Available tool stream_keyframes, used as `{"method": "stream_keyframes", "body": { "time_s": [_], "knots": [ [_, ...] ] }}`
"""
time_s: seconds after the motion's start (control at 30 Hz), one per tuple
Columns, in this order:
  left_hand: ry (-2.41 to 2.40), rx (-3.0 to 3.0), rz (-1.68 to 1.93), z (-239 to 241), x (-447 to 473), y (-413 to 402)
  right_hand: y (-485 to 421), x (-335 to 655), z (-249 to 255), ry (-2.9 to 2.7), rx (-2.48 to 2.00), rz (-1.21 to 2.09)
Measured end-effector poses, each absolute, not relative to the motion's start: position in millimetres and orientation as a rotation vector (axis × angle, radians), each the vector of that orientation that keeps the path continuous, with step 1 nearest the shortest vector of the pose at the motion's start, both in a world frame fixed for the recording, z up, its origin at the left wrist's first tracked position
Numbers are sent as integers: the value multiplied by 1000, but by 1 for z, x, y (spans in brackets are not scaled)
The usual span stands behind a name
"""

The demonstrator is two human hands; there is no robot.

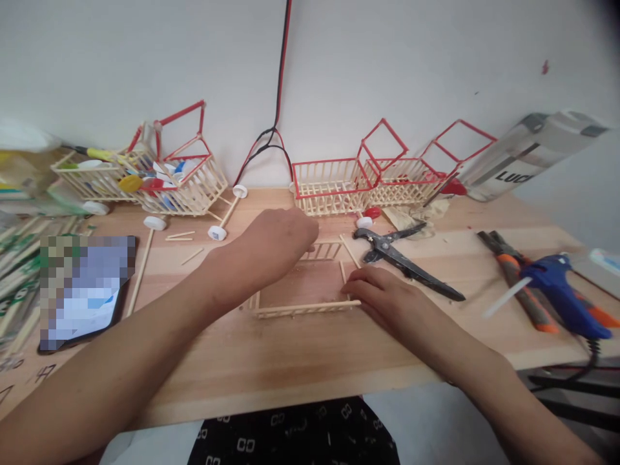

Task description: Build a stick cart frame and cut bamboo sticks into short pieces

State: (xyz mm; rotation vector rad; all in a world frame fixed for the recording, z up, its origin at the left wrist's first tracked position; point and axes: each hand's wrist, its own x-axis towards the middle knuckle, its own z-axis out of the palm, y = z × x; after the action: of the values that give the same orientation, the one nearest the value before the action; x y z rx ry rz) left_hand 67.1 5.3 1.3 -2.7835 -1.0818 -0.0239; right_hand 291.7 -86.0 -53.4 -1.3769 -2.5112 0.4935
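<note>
— Holds what in the left hand (278, 239)?

— Can't tell. Bends the wrist over the far left corner of the stick frame (305, 310), with the fingers curled under and hidden from the camera.

— And with the right hand (382, 294)?

— Sets bent fingers at the right side of the frame, by the near corner (can't tell whether pinched on a stick or just resting there).

— Look for the frame where?

— On the wooden tabletop (217, 349), between both hands. Lies low, with short slats along the near and far sides.

— See what beyond?

— Along the wall, see red-rimmed carts (334, 192) right of the cable (282, 64), and to the left of it a cart full of bottle caps (188, 201), near white wheels (217, 232).

— And at the sides?

— To the right, find a black hand tool (421, 274) just past the right hand, then a blue glue gun (557, 284) lying over orange-handled pliers (535, 310). To the left, find a phone (87, 297) beside a long stick (140, 271).
</note>
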Motion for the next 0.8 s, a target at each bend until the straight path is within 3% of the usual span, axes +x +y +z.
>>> {"method": "stream_keyframes", "body": {
  "time_s": [0.43, 0.8],
  "knots": [
    [-1082, -2828, -55, 3, 66, 11, -100, 277, -47, -2396, -1585, 401],
    [-1128, -2754, -251, 35, 60, -1, -102, 278, -55, -2220, -1950, 217]
  ]
}}
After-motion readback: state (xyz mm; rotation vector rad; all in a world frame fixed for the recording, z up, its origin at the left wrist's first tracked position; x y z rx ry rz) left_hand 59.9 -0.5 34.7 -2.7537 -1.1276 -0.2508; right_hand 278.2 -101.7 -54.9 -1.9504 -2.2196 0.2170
